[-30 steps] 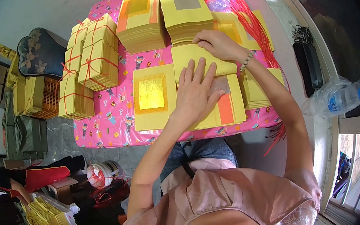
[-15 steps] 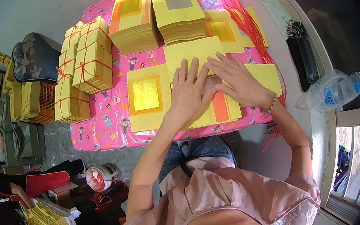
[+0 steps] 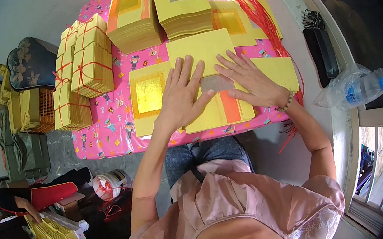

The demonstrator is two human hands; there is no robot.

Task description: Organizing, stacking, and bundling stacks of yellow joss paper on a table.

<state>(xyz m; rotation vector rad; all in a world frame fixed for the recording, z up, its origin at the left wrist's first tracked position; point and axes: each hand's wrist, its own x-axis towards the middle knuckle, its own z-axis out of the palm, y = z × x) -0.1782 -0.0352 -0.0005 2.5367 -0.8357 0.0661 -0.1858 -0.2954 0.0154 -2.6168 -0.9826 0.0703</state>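
Observation:
My left hand (image 3: pixel 180 97) lies flat with fingers spread, pressing on yellow paper sheets near the table's front. My right hand (image 3: pixel 255 85), a beaded bracelet (image 3: pixel 287 102) at its wrist, rests flat opposite it. Both sets of fingertips touch a plain yellow sheet (image 3: pixel 199 47). Between the thumbs shows a yellow sheet (image 3: pixel 212 112) with a silver-grey patch and an orange stripe, partly covered by the plain one. Left of these is a sheet with a shiny gold square (image 3: pixel 150 96), next to my left hand. Another yellow sheet (image 3: pixel 276 71) lies beyond my right hand.
Two tall paper stacks (image 3: pixel 134 19) stand at the back. Bundles tied with red string (image 3: pixel 91 60) are at the left. Red strings (image 3: pixel 262 15) hang along the right edge of the pink tablecloth (image 3: pixel 113 141). A bagged plastic bottle (image 3: pixel 358 93) sits right; another person (image 3: pixel 20 202) works lower left.
My hands have moved apart; their fingertips and thumbs were close together before. More of the silver-grey patch now shows between them. The whole view has shifted slightly.

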